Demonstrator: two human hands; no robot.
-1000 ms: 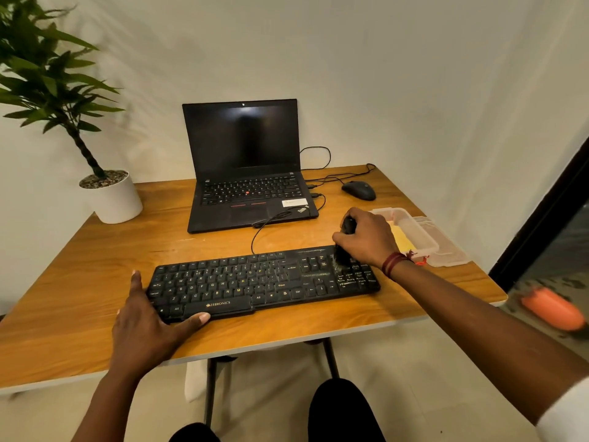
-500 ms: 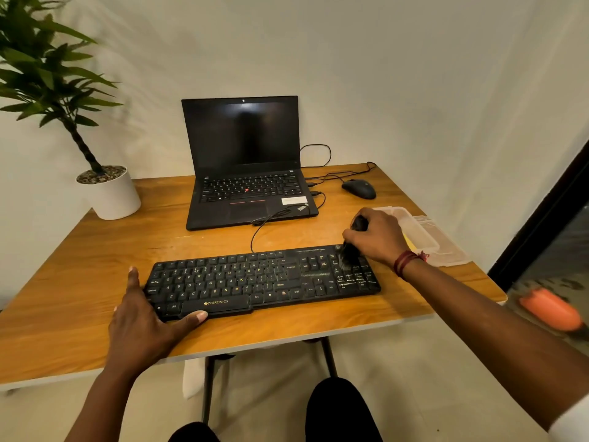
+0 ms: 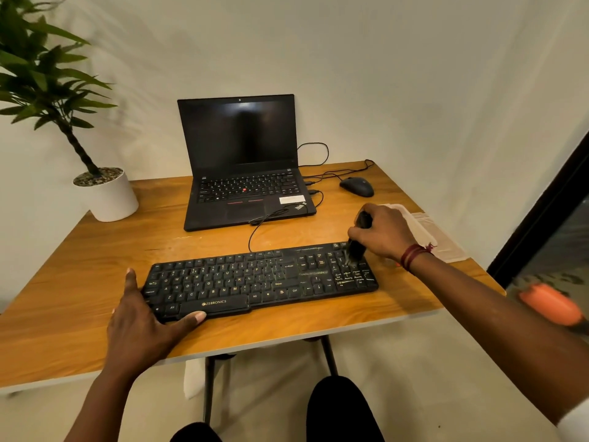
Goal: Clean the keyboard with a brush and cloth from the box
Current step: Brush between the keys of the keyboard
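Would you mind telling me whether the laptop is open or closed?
Open: the laptop lid stands raised, dark screen and keys exposed.

The wooden table point(image 3: 79, 282) has a light edge and dark metal legs. A black keyboard point(image 3: 255, 282) lies along its near edge, a little to the right of the middle. An open black laptop point(image 3: 245, 186) stands at the far edge, and a black mouse point(image 3: 357, 186) with thin cables point(image 3: 334, 177) lies near the far right corner. A white plant pot point(image 3: 106, 196) stands at the far left corner. At the right edge lie a clear plastic box point(image 3: 420, 231) and, just beside it, its lid point(image 3: 449, 247).
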